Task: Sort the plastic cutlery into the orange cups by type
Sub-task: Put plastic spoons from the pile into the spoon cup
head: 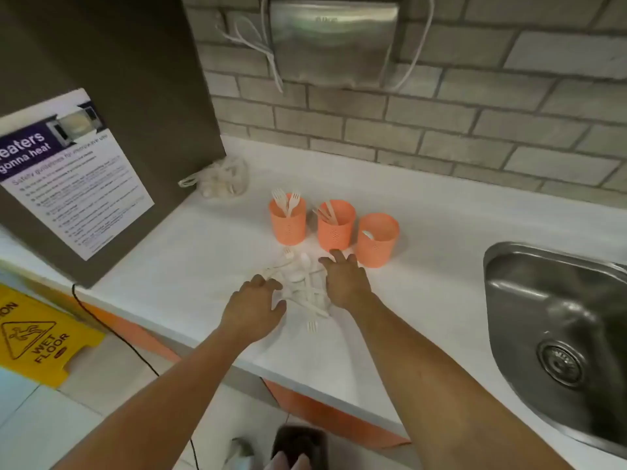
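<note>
Three orange cups stand in a row on the white counter. The left cup (287, 222) holds forks, the middle cup (336, 226) holds knives, and the right cup (376, 239) shows one spoon inside. In front of them lies a loose pile of white plastic cutlery (301, 283), with one fork (312, 325) nearest the counter edge. My left hand (255, 308) hovers at the pile's left side with fingers loosely spread. My right hand (344, 280) reaches over the pile's right side, fingers extended toward the cups. Neither hand visibly holds anything.
A steel sink (563, 337) is set into the counter at the right. A clear bag (224, 178) lies at the back left beside a brown appliance bearing a safety poster (73, 178). A hand dryer (334, 42) hangs on the brick wall. A yellow wet-floor sign (37, 337) stands below left.
</note>
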A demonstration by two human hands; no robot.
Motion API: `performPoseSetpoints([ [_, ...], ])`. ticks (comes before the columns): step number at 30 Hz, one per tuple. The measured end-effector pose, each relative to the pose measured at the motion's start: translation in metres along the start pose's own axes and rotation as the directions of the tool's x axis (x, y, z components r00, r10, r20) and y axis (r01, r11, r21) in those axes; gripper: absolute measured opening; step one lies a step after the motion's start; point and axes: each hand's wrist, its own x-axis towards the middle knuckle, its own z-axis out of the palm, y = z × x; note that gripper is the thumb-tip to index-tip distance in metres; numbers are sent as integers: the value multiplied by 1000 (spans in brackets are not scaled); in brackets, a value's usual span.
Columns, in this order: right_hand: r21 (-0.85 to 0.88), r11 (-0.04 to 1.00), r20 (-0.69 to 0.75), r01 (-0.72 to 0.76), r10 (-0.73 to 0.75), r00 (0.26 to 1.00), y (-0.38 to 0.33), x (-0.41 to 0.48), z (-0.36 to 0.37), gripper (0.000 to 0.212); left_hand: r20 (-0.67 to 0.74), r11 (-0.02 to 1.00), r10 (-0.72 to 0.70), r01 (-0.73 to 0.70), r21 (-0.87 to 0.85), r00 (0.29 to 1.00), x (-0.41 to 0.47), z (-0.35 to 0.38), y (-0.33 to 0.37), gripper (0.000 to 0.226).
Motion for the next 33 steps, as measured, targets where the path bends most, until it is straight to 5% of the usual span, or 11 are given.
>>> performPoseSetpoints([
  [12,-135,987,-17,-90,88,996,-2,33,4,37,13,984,-39,40,-173,999,22,5,-11,36],
  [17,82,980,-44,-182,186,982,3,41,-3,18,-40,968,-5,-5,-251,999,46,2,-15,31],
  [22,718,620,84,-317,375,923,-14,33,-11,20,36,874,-49,61,-481,998,73,-8,-15,44],
  [24,856,386,179,-345,405,897,-30,25,-8,16,60,825,-42,68,-561,997,83,-11,-16,43],
  [26,899,282,200,-335,418,886,-49,19,-6,12,85,750,-53,96,-655,995,93,-14,-14,38],
  [30,831,531,-86,-167,420,904,-76,15,4,11,206,530,-131,244,-812,970,107,-17,-14,31],
  [33,727,686,-230,-40,298,927,-86,19,13,24,238,540,-140,275,-796,961,114,-18,-20,32],
])
